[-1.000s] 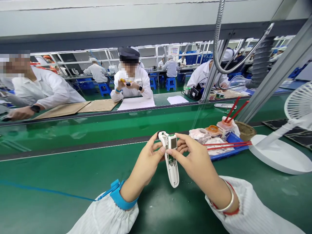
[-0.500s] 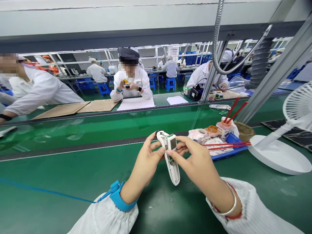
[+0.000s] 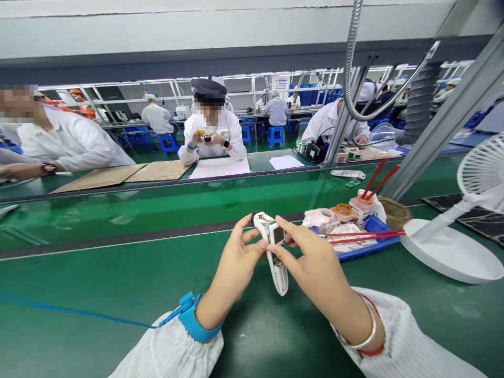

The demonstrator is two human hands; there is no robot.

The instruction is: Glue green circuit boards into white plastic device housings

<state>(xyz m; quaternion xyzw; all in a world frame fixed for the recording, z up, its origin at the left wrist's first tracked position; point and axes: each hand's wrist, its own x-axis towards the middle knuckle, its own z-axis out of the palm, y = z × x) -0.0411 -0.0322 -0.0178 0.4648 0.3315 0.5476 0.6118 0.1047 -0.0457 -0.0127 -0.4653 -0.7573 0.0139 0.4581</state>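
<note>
An open white handheld device housing, shaped like an infrared thermometer, is held above the green bench between both my hands. Green circuit board shows inside it, and a white-framed display module with a dark screen sits at its upper part. My left hand is closed around the head end, fingers behind and thumb on the near edge. My right hand pinches the display module, index finger on its top and thumb at its lower edge. A blue wrist strap with a cord circles my left wrist.
To the right lie a blue tray with jars, white cloth and red sticks, and a white fan. Beyond the bench runs a green conveyor belt carrying a white housing part. Co-workers sit across it.
My right index finger has moved onto the top of the display module, and the housing has tilted slightly. Parts on the belt have shifted left. The co-worker at left has drawn an arm back.
</note>
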